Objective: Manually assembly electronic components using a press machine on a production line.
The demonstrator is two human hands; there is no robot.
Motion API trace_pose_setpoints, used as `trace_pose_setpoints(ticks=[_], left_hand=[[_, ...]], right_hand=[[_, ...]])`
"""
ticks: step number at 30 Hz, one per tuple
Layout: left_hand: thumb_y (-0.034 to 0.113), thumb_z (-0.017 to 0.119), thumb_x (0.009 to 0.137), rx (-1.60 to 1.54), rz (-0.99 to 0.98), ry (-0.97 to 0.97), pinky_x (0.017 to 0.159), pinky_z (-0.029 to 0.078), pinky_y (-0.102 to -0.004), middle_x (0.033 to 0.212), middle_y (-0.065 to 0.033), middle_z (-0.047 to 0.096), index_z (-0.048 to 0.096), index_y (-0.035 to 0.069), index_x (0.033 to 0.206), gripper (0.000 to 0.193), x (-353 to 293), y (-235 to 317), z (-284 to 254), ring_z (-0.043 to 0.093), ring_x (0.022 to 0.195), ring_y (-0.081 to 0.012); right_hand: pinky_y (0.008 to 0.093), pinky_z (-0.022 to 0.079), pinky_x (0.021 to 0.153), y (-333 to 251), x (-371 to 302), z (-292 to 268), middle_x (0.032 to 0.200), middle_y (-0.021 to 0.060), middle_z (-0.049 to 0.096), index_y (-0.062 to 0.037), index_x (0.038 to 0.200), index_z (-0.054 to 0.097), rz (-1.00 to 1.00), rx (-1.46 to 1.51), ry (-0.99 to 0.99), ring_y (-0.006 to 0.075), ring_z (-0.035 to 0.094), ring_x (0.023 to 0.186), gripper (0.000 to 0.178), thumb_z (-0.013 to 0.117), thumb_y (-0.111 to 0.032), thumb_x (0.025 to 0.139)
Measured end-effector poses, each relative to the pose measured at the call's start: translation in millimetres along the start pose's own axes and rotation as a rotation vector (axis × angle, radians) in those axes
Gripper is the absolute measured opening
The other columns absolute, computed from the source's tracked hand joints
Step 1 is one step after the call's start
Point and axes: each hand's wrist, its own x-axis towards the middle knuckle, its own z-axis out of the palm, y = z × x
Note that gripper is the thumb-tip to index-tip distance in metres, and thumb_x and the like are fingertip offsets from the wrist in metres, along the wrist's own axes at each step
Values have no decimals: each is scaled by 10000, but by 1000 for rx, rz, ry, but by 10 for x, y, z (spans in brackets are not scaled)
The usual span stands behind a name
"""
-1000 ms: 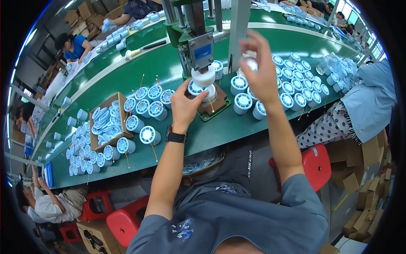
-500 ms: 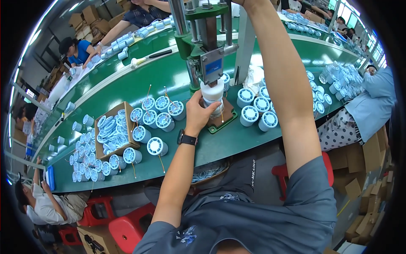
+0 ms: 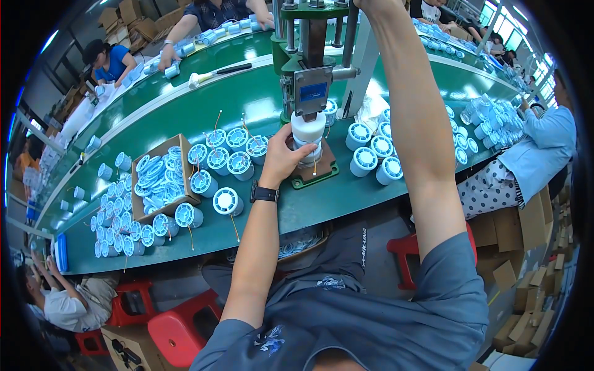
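Note:
My left hand (image 3: 286,159), with a dark watch at the wrist, is closed around a pale cylindrical part (image 3: 309,156) standing on the press base (image 3: 322,168). A short wire hangs from the part's front. On top sits a white round block (image 3: 307,127), right under the ram of a green hand press (image 3: 311,80). My right arm stretches up beside the press, and my right hand (image 3: 372,5) is at the picture's upper edge. Its fingers are mostly cut off, so its grip is hidden. Light-blue round housings (image 3: 239,164) with wires stand left of my left hand.
A cardboard box (image 3: 193,185) of light-blue rings sits on the green bench at the left, among several housings. More housings (image 3: 364,159) stand right of the press. A black-handled mallet (image 3: 219,74) lies beyond. Co-workers sit around; red stools (image 3: 176,334) are below.
The whole view has shifted slightly. Both my hands keep their places at the press. Across the bench, a co-worker's hand has come down onto the row of pale cylinders.

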Motion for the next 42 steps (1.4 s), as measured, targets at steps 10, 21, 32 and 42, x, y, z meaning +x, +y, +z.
trace_pose_setpoints(ticks=[10, 21, 32, 42], left_hand=[[128, 813, 765, -72, 10, 51, 1058, 436, -360, 1374, -147, 550, 329, -12, 1506, 896, -330, 39, -22, 542, 1270, -232], [11, 639, 797, 159, -32, 212, 1098, 399, -392, 1403, -195, 522, 339, -44, 1489, 757, -676, 90, 48, 513, 1312, -317], [2, 623, 807, 774, 229, 538, 1008, 418, -422, 1237, -182, 581, 565, -11, 1285, 482, -1716, 814, -69, 533, 1171, -370], [105, 743, 831, 637, -186, 710, 1057, 389, -421, 1408, -208, 476, 398, -30, 1439, 712, -1872, 418, -558, 484, 1271, -344]], right_hand=[[391, 437, 724, 1170, -1718, -966, 697, 55, 478, -103, 1008, 489, -1169, -278, -260, 225, 494, 720, 273, 535, -368, 965], [473, 444, 867, 1894, -2406, -1441, 778, 124, 583, -48, 823, 493, -1071, -600, -44, 303, 571, 851, 179, 552, -213, 858], [379, 436, 1023, 1200, -1229, -592, 1216, 172, 608, 20, 1373, 448, -929, -586, 74, 289, 593, 1143, 456, 568, -157, 971], [414, 486, 983, 2931, -1653, -1030, 1273, 209, 601, -15, 1496, 317, -341, -626, 210, 317, 619, 1147, 881, 777, -70, 747]])
